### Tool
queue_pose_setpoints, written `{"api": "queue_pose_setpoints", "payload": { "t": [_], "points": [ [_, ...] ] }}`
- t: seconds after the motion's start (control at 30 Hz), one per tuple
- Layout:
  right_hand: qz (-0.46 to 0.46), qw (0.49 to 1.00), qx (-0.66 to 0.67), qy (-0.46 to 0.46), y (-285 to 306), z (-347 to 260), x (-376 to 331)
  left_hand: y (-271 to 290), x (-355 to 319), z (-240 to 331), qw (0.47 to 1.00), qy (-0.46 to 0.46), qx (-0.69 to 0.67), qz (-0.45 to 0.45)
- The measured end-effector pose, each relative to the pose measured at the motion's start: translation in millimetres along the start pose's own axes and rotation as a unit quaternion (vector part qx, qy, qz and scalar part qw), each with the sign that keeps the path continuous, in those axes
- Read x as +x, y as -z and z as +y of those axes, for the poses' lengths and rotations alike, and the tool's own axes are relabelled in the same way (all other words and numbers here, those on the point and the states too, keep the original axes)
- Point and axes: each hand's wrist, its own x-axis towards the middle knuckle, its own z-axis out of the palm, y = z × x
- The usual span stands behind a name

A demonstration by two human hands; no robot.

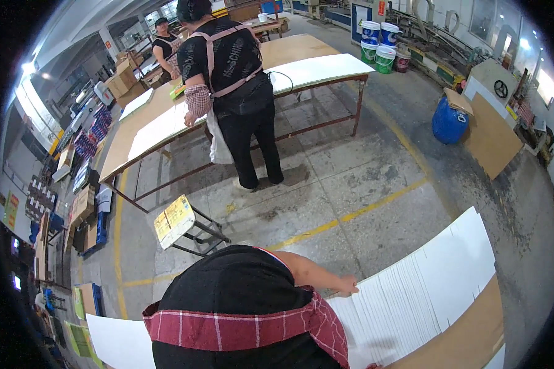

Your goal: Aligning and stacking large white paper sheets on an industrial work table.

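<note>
Neither of my hands shows in the head view. Close in front, a co-worker in a black top and red checked apron (228,329) bends forward with their back to me. That person's bare right hand (348,286) touches the far edge of a row of overlapping white sheets (394,301), fanned out like steps. More white board (468,246) with small slits lies at the right end of the row, over brown board (468,332). Another white sheet (120,344) sticks out left of the co-worker, whose body hides whatever lies between.
Beyond stands a stool (173,221) with a yellowish top. A second co-worker (234,74) stands at a long table (120,150) bearing white sheets; a third person (165,52) is behind it. Paint buckets (385,58), a blue drum (450,120) and leaning brown board (489,138) are at right.
</note>
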Motion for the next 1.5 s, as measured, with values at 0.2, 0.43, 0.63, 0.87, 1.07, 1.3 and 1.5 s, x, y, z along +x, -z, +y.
{"api": "queue_pose_setpoints", "payload": {
  "t": [0.2, 0.43, 0.63, 0.87, 1.07, 1.3, 1.5],
  "points": [
    [-0.007, 0.999, 0.023, 0.041, -11, -26, 19, -2, 9, -6, 0.999, -0.019, 0.043, 0.026],
    [-0.016, 0.990, 0.051, 0.128, -20, -101, 37, -10, 7, -17, 0.998, -0.004, 0.015, 0.056],
    [-0.017, 0.980, 0.072, 0.182, -24, -140, 34, -19, 3, 13, 0.991, 0.124, -0.039, 0.033],
    [-0.024, 0.971, 0.085, 0.222, -33, -157, 22, -24, 12, 11, 0.989, 0.121, -0.081, -0.037],
    [-0.072, 0.956, 0.090, 0.269, -68, -195, -2, -3, 38, -11, 0.987, 0.147, -0.051, -0.029],
    [-0.047, 0.954, 0.117, 0.273, -46, -167, 24, 1, -4, 29, 0.984, 0.138, -0.092, -0.066],
    [-0.052, 0.947, 0.131, 0.289, -50, -167, 32, 1, -7, 29, 0.983, 0.135, -0.082, -0.092]
  ]
}}
